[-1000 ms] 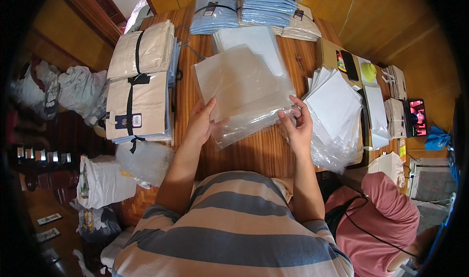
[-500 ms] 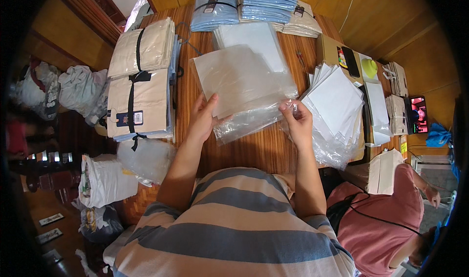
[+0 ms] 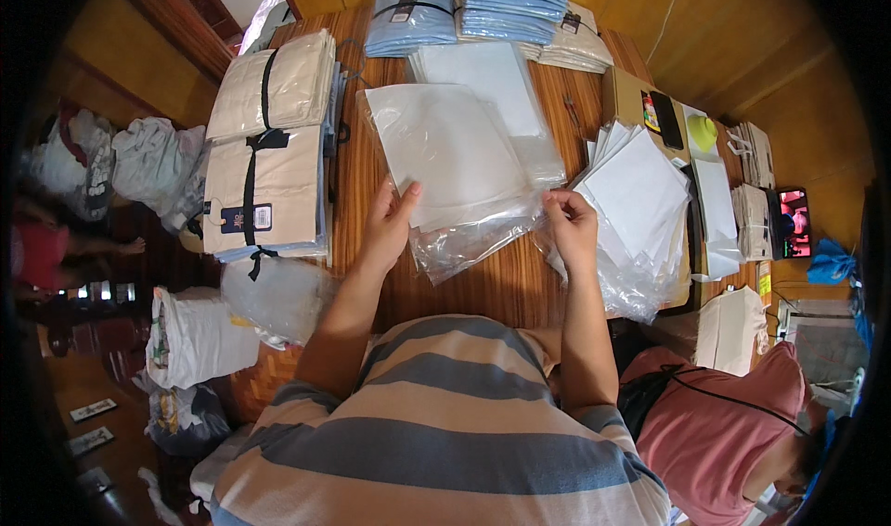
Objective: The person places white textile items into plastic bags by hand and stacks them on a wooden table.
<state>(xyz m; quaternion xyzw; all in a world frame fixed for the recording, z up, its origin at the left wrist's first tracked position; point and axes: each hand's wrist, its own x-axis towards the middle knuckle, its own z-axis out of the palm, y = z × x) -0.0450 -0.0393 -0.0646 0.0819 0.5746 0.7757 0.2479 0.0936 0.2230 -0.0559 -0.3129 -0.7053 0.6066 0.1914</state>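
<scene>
Between my hands is a clear plastic bag point(image 3: 478, 246) with a white sheet point(image 3: 445, 146) in it, tilted over the table. My left hand point(image 3: 390, 224) grips its left edge, thumb on top and fingers underneath. At the right edge, my right hand point(image 3: 572, 220) pinches the plastic between thumb and fingers. The bag's loose end sags toward me in wrinkles. Beyond it, partly covered, lies a stack of white sheets in clear plastic point(image 3: 483, 67). To the right of my right hand is a fanned pile of white sheets point(image 3: 636, 192) over crumpled clear bags point(image 3: 636, 280).
Strapped bundles of packaged beige cloth point(image 3: 264, 178) stand on the wooden table point(image 3: 427, 294) at left. Blue packaged bundles point(image 3: 510, 11) are stacked at the far side. A cardboard box point(image 3: 622, 95) with a dark phone point(image 3: 665, 118) is at right. Another person point(image 3: 715, 405) sits at lower right.
The bag has tilted, and the sheet in it looks brighter. Its loose end has dropped a little toward me. Both hands keep hold; the right has shifted slightly.
</scene>
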